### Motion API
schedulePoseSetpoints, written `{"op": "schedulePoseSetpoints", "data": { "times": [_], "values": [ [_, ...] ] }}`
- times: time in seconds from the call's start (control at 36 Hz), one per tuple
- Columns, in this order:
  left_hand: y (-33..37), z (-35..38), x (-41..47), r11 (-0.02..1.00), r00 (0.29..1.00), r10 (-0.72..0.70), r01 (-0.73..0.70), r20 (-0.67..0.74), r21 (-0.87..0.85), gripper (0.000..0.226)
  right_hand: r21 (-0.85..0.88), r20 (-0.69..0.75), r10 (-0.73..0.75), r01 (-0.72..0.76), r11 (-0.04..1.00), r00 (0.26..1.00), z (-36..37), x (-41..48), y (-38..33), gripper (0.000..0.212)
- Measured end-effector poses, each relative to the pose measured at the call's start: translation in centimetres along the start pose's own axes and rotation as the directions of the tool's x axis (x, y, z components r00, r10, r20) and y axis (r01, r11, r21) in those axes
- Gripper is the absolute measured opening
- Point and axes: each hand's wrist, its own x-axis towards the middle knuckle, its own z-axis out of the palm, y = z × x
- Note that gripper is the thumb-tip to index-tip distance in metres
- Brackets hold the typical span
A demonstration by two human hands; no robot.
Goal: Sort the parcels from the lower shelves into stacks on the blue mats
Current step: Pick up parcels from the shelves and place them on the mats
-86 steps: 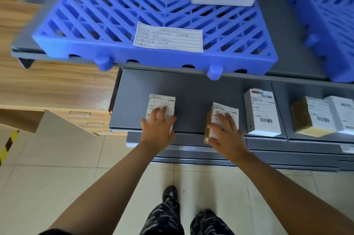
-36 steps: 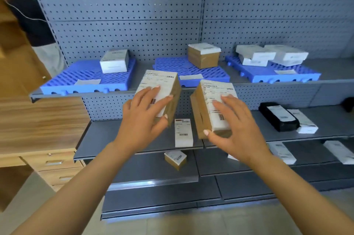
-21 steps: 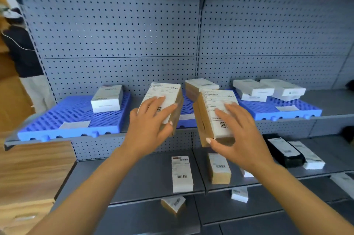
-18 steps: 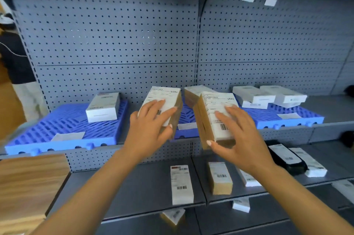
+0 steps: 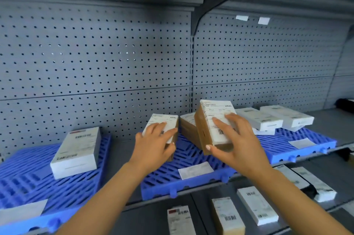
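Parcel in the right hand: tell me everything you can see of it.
A brown cardboard box with a white barcode label across its broad face. It is tilted and held above the middle blue mat. The right hand grips it, fingers over the label, thumb at the lower end.

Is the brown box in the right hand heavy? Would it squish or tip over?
Probably light: the right hand holds the brown box up alone, by fingers and thumb. It likely stays stiff, since its edges look straight under that grip. Stood on its narrow end it might tip; laid flat on the middle blue mat it should sit steady.
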Motion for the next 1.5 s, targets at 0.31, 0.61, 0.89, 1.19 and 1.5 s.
{"op": "schedulePoseSetpoints", "data": {
  "times": [0.31, 0.61, 0.89, 1.19, 1.5],
  "values": [
    [0.0, -0.2, 3.1, 1.000, 0.997, -0.005, 0.004, 0.078, 0.008, 0.089, 0.013, -0.023, -0.083, 0.084, 0.996, 0.996, 1.2, 2.6, 1.9, 0.068],
    [5.5, -1.5, 5.7, 0.955, 0.957, 0.209, -0.244, -0.202, -0.166, 0.103, 0.083, 0.003, -0.168, 0.167, 0.983, 0.986, 1.8, 5.6, 4.1, 0.069],
    [6.5, 0.7, 7.7, 0.967, 0.968, 0.042, -0.101, -0.247, -0.233, 0.080, 0.270, 0.001, -0.189, 0.182, 0.945, 0.982, 3.8, 7.0, 6.7, 0.057],
    [7.0, 1.3, 9.0, 0.989, 0.965, -0.055, 0.018, -0.256, -0.145, 0.074, 0.300, 0.068, -0.137, 0.111, 0.947, 0.988, 5.2, 6.0, 10.4, 0.074],
    [7.0, 1.0, 9.3, 0.989, 0.943, -0.096, 0.053, -0.319, -0.141, 0.087, 0.232, 0.098, -0.153, 0.127, 0.964, 0.983, 5.4, 6.8, 10.6, 0.083]
  ]
}}
